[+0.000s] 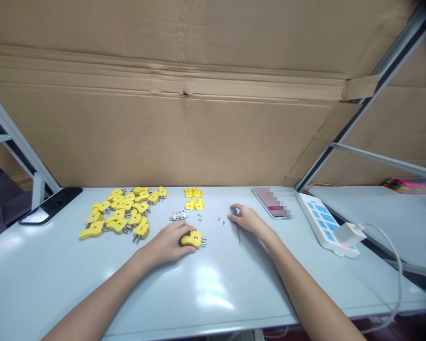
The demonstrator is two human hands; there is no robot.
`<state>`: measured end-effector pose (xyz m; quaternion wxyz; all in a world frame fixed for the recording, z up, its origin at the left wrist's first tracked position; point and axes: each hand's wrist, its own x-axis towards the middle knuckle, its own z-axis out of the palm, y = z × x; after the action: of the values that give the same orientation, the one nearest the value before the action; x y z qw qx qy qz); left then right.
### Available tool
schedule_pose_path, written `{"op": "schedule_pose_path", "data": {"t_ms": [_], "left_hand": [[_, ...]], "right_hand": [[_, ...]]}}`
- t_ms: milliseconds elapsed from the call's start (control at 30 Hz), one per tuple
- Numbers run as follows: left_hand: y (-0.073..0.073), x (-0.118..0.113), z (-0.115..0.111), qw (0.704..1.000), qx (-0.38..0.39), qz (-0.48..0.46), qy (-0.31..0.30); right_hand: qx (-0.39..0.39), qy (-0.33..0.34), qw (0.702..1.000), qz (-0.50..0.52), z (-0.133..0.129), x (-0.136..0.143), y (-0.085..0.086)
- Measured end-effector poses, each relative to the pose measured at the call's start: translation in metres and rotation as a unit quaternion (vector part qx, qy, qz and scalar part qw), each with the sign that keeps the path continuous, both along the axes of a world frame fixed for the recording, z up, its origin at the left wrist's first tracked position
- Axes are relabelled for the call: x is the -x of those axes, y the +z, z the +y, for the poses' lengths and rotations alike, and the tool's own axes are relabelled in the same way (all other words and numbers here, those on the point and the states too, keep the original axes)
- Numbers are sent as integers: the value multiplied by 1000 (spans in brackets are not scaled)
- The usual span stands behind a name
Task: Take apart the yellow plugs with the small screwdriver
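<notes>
One yellow plug point(191, 239) gripped between thumb and fingers of left hand point(168, 242), pins point(203, 244) toward right edge of table point(145, 296); right hand point(249, 220) pinches screwdriver point(238, 234).

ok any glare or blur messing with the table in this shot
Head view: bright glare on the glossy tabletop, on the near side of the yellow power plug; smartphone partly pixelated; tiny screws left of the right hand too small for detail; upper right corner dark.

Yellow plug point(196, 239), metal pins pointing right; to its right, a thin screwdriver point(238, 233), handle mostly covered and seemingly dark, shaft angled toward the viewer
</notes>
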<state>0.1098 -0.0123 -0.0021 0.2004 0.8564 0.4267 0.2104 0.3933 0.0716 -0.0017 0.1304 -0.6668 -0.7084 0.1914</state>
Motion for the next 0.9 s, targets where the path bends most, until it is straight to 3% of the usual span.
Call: {"op": "schedule_pose_path", "data": {"t_ms": [267,400,467,567,700,800,900], "left_hand": [[-4,1,1,999,-17,-34,-32],[-3,-1,-1,996,-62,-28,-54],[-2,-1,-1,994,-76,-40,-60],[-2,0,-1,991,-92,-69,-65],[-8,3,4,986,-118,-100,-69],[-14,6,7,985,-115,-114,-61],[-18,7,9,984,-108,-131,-59]], "right_hand": [[-42,1,999,22,0,-1,-4],[-92,-14,994,51,-6,8,7],[-104,18,989,101,-14,17,16],[18,152,934,323,-32,36,22],[213,261,836,433,-51,61,14],[296,246,767,514,-56,70,4],[325,220,726,565,-54,71,1]]}}
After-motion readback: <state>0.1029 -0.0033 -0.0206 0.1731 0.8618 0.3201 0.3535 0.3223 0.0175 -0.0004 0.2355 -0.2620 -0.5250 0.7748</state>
